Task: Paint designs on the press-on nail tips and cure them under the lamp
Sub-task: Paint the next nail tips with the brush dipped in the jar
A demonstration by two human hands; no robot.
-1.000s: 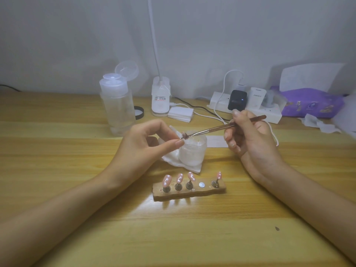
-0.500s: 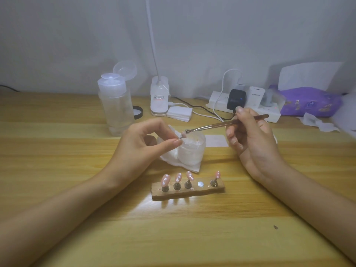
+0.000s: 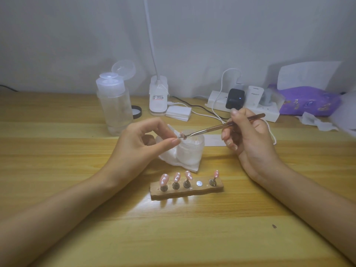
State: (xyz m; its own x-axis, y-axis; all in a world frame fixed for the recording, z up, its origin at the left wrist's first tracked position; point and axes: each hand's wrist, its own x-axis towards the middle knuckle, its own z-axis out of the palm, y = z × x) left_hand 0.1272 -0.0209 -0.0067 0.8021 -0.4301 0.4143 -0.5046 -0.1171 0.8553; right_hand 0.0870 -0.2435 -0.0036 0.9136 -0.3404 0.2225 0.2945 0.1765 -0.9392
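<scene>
A brown wooden holder [image 3: 186, 191] lies on the table in front of me with several pink nail tips [image 3: 164, 179] on small stands and one bare metal spot. My left hand [image 3: 140, 143] pinches a small nail tip on its stand [image 3: 181, 136] between thumb and forefinger, above a frosted white jar [image 3: 190, 151]. My right hand [image 3: 248, 139] grips a thin brush [image 3: 221, 127] whose tip touches that nail tip. A white tissue [image 3: 185, 164] lies under the jar.
A clear pump bottle [image 3: 114, 106] with open lid stands at the back left. A white lamp base [image 3: 158, 99] with a thin neck, a power strip [image 3: 248, 108] with chargers and cables, a purple pack [image 3: 308, 102] and crumpled wipes [image 3: 316, 122] line the back edge.
The brush tip and the pinched nail tip stay together over the jar. My right hand has lifted slightly and shifted a little; the holder is unchanged.
</scene>
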